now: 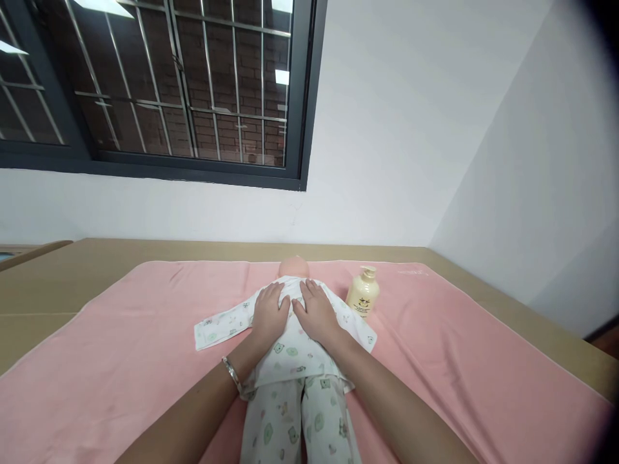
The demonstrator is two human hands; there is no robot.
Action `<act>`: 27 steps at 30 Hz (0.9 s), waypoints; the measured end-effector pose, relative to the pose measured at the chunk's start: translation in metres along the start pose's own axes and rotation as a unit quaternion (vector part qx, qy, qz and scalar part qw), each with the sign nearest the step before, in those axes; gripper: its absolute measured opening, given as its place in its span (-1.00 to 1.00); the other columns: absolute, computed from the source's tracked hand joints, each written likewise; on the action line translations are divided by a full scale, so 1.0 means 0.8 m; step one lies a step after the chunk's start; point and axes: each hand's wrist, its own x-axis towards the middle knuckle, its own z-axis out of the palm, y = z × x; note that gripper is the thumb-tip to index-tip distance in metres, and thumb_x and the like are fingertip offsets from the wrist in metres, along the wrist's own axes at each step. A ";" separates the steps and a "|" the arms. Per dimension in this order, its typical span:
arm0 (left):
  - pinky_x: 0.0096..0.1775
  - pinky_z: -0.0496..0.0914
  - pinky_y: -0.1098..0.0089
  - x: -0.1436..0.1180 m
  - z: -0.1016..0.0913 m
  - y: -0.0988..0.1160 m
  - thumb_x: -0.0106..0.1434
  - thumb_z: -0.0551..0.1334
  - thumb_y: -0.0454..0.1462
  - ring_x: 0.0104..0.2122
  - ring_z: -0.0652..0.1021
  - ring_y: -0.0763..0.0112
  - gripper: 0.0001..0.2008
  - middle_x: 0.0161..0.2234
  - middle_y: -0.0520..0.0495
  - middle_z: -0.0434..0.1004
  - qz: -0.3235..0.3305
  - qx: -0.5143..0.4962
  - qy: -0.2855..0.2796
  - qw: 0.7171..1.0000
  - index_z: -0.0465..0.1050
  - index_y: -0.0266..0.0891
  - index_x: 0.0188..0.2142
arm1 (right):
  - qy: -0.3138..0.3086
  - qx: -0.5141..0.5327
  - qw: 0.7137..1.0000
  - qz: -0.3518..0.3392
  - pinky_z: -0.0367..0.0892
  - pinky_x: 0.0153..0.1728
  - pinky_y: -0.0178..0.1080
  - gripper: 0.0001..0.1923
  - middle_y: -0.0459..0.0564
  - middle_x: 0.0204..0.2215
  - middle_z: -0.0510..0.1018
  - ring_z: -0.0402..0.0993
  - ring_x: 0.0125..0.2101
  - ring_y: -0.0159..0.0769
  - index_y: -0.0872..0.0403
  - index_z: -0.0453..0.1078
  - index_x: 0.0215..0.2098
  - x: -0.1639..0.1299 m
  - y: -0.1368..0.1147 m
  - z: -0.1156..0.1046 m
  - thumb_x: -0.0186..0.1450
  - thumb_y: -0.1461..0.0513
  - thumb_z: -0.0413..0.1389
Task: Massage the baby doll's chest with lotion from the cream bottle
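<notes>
While the left hand (271,316) and right hand (318,314) rest palm-down on the top (293,361) of the doll (294,269), light, even pressure would likely serve best, without dragging the cloth. Their fingers (316,291) lie loosely extended, gripping nothing. The doll is mid-scene on a pink sheet (435,380): nearest, white trousers (276,419) with small green prints; then the matching top, left sleeve (220,328) spread outward, right sleeve (358,327) just beside a cream pump bottle (362,294); farthest, the bare head (293,264).

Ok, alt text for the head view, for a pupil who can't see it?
A person's left hand and right hand rest flat on the white patterned fabric top of a bald doll lying on a pink cloth, near a cream pump bottle.
</notes>
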 end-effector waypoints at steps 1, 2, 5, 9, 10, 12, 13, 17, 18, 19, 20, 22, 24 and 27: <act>0.16 0.26 0.03 0.000 0.000 0.000 0.29 0.05 -0.24 0.10 0.42 0.11 -0.63 0.06 -0.21 0.48 0.002 0.000 0.001 1.000 0.41 -0.28 0.03 | -0.002 -0.001 1.000 0.001 -0.11 0.29 -0.07 -0.41 0.25 0.28 0.18 0.02 0.29 -0.08 0.29 0.14 0.28 0.000 0.000 0.000 0.40 0.09 -0.13; 0.16 0.26 0.03 0.000 0.000 -0.001 0.29 0.05 -0.24 0.10 0.42 0.11 -0.64 0.06 -0.21 0.48 0.004 0.001 0.003 1.000 0.41 -0.27 0.03 | -0.003 -0.002 1.000 0.002 -0.11 0.29 -0.07 -0.41 0.25 0.28 0.18 0.02 0.29 -0.08 0.29 0.14 0.28 0.000 0.000 0.001 0.40 0.09 -0.13; 0.16 0.26 0.03 -0.001 0.001 -0.002 0.29 0.04 -0.24 0.09 0.43 0.12 -0.64 0.05 -0.19 0.48 0.004 -0.001 0.003 1.000 0.41 -0.25 0.03 | -0.004 -0.003 1.000 0.004 -0.11 0.29 -0.07 -0.41 0.25 0.28 0.17 0.02 0.29 -0.09 0.28 0.13 0.28 0.000 0.000 0.002 0.40 0.09 -0.13; 0.18 0.24 0.03 -0.001 0.001 -0.002 0.30 0.04 -0.25 0.11 0.41 0.12 -0.63 0.07 -0.22 0.47 -0.004 -0.001 -0.006 1.000 0.40 -0.28 0.04 | -0.004 -0.004 1.000 0.005 -0.11 0.29 -0.09 -0.40 0.24 0.28 0.17 0.01 0.30 -0.08 0.28 0.13 0.29 0.000 0.000 0.001 0.40 0.09 -0.12; 0.18 0.24 0.03 -0.001 0.000 -0.001 0.30 0.04 -0.25 0.11 0.41 0.12 -0.62 0.07 -0.22 0.47 -0.004 -0.001 -0.008 1.000 0.40 -0.29 0.05 | -0.005 -0.004 1.000 0.005 -0.12 0.29 -0.09 -0.40 0.24 0.28 0.17 0.01 0.30 -0.08 0.29 0.13 0.29 0.000 0.000 0.001 0.40 0.09 -0.12; 0.18 0.24 0.03 0.000 -0.001 0.000 0.30 0.03 -0.24 0.11 0.41 0.11 -0.62 0.07 -0.23 0.47 -0.005 -0.002 -0.009 1.000 0.40 -0.31 0.05 | -0.008 -0.003 1.000 0.005 -0.12 0.29 -0.09 -0.40 0.25 0.28 0.16 0.00 0.30 -0.08 0.30 0.12 0.29 0.000 0.000 0.000 0.40 0.09 -0.13; 0.18 0.24 0.03 0.000 -0.002 0.001 0.30 0.03 -0.24 0.11 0.41 0.11 -0.62 0.07 -0.23 0.47 -0.006 -0.003 -0.009 1.000 0.40 -0.32 0.04 | -0.009 -0.003 1.000 0.005 -0.13 0.29 -0.09 -0.40 0.25 0.29 0.16 0.00 0.30 -0.08 0.30 0.12 0.29 -0.001 -0.001 0.000 0.41 0.09 -0.13; 0.18 0.24 0.03 0.001 -0.003 0.003 0.29 0.04 -0.25 0.10 0.41 0.10 -0.62 0.06 -0.24 0.48 -0.007 -0.001 -0.009 1.000 0.41 -0.32 0.04 | -0.011 0.001 1.000 0.006 -0.13 0.29 -0.09 -0.40 0.27 0.29 0.16 0.00 0.30 -0.07 0.30 0.12 0.29 0.000 -0.001 -0.002 0.41 0.09 -0.13; 0.18 0.24 0.03 0.001 -0.003 0.003 0.29 0.04 -0.25 0.10 0.41 0.10 -0.62 0.06 -0.24 0.48 -0.006 -0.001 -0.009 1.000 0.41 -0.32 0.04 | -0.011 0.001 1.000 0.005 -0.14 0.29 -0.09 -0.40 0.27 0.28 0.16 0.00 0.30 -0.07 0.30 0.12 0.29 0.000 -0.001 -0.002 0.41 0.09 -0.12; 0.18 0.24 0.03 0.001 -0.003 0.003 0.29 0.04 -0.25 0.10 0.41 0.10 -0.62 0.06 -0.24 0.48 -0.006 -0.002 -0.010 1.000 0.41 -0.33 0.04 | -0.011 0.001 1.000 0.005 -0.14 0.29 -0.09 -0.40 0.27 0.28 0.16 0.00 0.30 -0.07 0.30 0.12 0.29 0.000 -0.001 -0.001 0.41 0.09 -0.12; 0.18 0.23 0.03 0.001 -0.003 0.002 0.30 0.04 -0.25 0.10 0.41 0.09 -0.61 0.06 -0.24 0.48 -0.006 -0.003 -0.010 1.000 0.41 -0.33 0.04 | -0.011 0.001 1.000 0.006 -0.14 0.29 -0.09 -0.40 0.27 0.28 0.16 0.00 0.30 -0.08 0.30 0.12 0.29 0.000 -0.001 -0.001 0.41 0.09 -0.12; 0.18 0.23 0.02 0.000 -0.003 0.001 0.30 0.04 -0.24 0.11 0.41 0.10 -0.61 0.07 -0.25 0.47 -0.007 -0.008 -0.010 1.000 0.41 -0.34 0.04 | -0.012 -0.001 1.000 0.008 -0.14 0.29 -0.09 -0.40 0.25 0.29 0.16 -0.01 0.30 -0.08 0.29 0.12 0.29 0.000 -0.001 0.000 0.41 0.09 -0.12; 0.17 0.24 0.01 0.000 -0.002 0.000 0.30 0.04 -0.24 0.11 0.41 0.11 -0.61 0.07 -0.24 0.47 -0.008 -0.015 -0.007 1.000 0.41 -0.32 0.05 | -0.010 -0.001 1.000 0.008 -0.14 0.29 -0.08 -0.40 0.24 0.29 0.16 -0.01 0.30 -0.08 0.28 0.12 0.29 0.001 -0.001 0.001 0.41 0.08 -0.12; 0.16 0.25 -0.01 0.000 -0.001 -0.001 0.29 0.05 -0.24 0.11 0.41 0.11 -0.62 0.07 -0.23 0.47 -0.010 -0.022 -0.001 1.000 0.41 -0.28 0.04 | -0.002 0.003 1.000 0.004 -0.15 0.30 -0.09 -0.41 0.24 0.28 0.19 0.01 0.29 -0.09 0.28 0.14 0.28 0.000 0.000 0.002 0.41 0.08 -0.12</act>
